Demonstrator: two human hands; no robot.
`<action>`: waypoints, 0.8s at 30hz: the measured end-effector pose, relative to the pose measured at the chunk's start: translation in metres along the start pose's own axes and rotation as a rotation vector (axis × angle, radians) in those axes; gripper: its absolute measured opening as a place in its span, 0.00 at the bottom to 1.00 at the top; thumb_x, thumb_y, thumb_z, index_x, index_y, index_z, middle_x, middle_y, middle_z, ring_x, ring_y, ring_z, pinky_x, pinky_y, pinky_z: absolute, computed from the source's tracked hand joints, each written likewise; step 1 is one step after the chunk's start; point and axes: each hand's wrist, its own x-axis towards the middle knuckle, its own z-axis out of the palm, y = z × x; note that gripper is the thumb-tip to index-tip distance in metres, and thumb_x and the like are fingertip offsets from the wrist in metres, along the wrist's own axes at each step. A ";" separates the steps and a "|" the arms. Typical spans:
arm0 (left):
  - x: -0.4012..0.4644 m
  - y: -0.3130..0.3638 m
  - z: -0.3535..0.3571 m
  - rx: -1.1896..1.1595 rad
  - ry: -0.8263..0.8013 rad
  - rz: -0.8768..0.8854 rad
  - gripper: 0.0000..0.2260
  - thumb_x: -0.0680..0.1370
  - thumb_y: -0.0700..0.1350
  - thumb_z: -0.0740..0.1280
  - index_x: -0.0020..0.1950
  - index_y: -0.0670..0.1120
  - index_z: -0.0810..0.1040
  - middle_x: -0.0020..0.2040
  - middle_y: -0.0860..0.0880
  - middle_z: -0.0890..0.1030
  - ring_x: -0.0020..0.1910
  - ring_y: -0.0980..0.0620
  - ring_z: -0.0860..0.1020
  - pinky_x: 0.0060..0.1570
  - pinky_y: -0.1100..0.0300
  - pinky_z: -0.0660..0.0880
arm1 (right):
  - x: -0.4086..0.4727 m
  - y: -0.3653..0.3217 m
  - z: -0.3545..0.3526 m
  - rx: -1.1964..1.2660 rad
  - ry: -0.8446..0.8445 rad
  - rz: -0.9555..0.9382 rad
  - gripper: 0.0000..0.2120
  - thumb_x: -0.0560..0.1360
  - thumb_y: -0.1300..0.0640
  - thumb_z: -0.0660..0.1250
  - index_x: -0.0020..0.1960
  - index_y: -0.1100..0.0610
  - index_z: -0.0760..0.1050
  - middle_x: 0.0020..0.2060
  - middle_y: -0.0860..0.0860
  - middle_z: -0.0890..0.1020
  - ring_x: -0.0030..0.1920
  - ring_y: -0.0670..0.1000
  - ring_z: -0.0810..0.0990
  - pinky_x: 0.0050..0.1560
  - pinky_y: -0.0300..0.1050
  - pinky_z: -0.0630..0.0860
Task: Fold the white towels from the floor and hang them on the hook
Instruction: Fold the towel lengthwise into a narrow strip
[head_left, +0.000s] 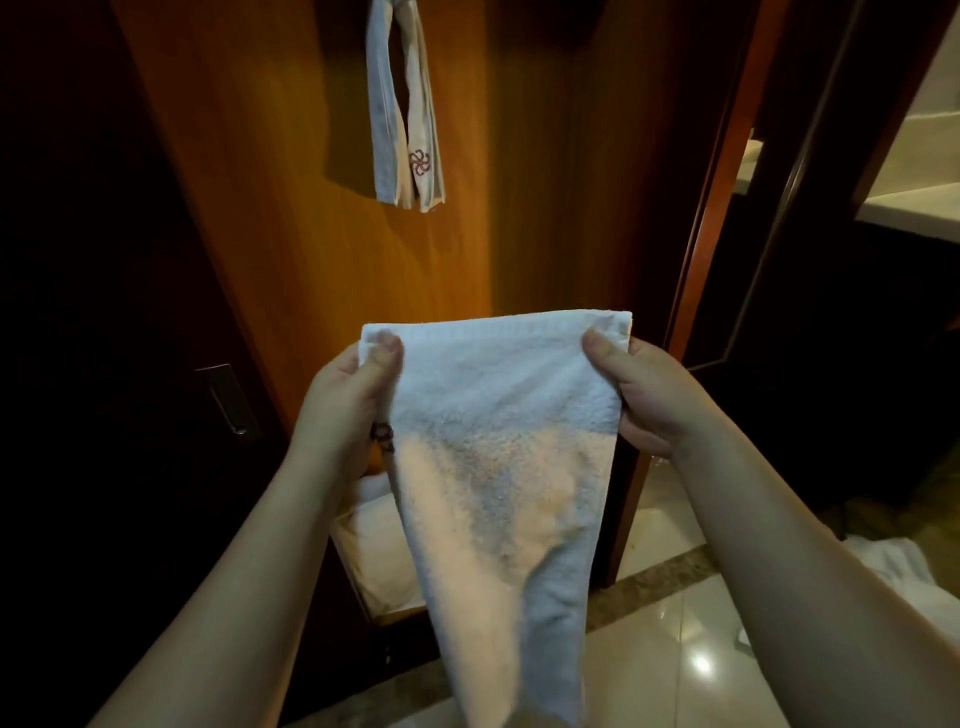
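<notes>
A white towel (498, 457) hangs doubled in front of me, held by its top edge. My left hand (348, 400) pinches the top left corner with thumb in front. My right hand (639, 389) pinches the top right corner the same way. The towel's lower end narrows and drops toward the bottom of the view. Higher up, a folded white towel (405, 114) with a red embroidered mark hangs against the wooden panel; its hook is cut off by the top edge. More white towels (893, 571) lie crumpled on the floor at the right.
An orange wooden panel (291, 218) stands straight ahead, with a dark door and metal handle (228, 400) to its left. White cloth (374, 540) lies low behind the held towel. Glossy floor tiles (675, 649) spread to the right; a doorway frame (717, 182) opens onto a lit counter.
</notes>
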 end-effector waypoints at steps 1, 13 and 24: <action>0.001 -0.003 0.001 -0.011 0.015 -0.002 0.11 0.78 0.56 0.68 0.50 0.52 0.85 0.50 0.45 0.87 0.48 0.46 0.86 0.40 0.58 0.81 | 0.001 0.003 -0.002 0.003 0.017 0.020 0.27 0.72 0.49 0.74 0.66 0.61 0.76 0.61 0.60 0.82 0.62 0.60 0.82 0.53 0.52 0.82; -0.002 -0.047 0.026 0.054 0.266 -0.136 0.11 0.81 0.53 0.66 0.49 0.49 0.84 0.46 0.46 0.87 0.46 0.44 0.86 0.47 0.47 0.80 | -0.001 0.051 0.013 -0.333 0.474 0.046 0.13 0.80 0.43 0.66 0.53 0.51 0.81 0.48 0.53 0.87 0.48 0.56 0.87 0.55 0.61 0.82; -0.066 -0.048 0.071 0.117 0.314 0.064 0.10 0.82 0.57 0.62 0.50 0.61 0.83 0.45 0.56 0.86 0.45 0.59 0.84 0.39 0.66 0.78 | -0.042 0.092 0.071 -0.584 0.422 -0.279 0.12 0.82 0.39 0.58 0.61 0.36 0.77 0.51 0.38 0.84 0.50 0.35 0.81 0.46 0.29 0.78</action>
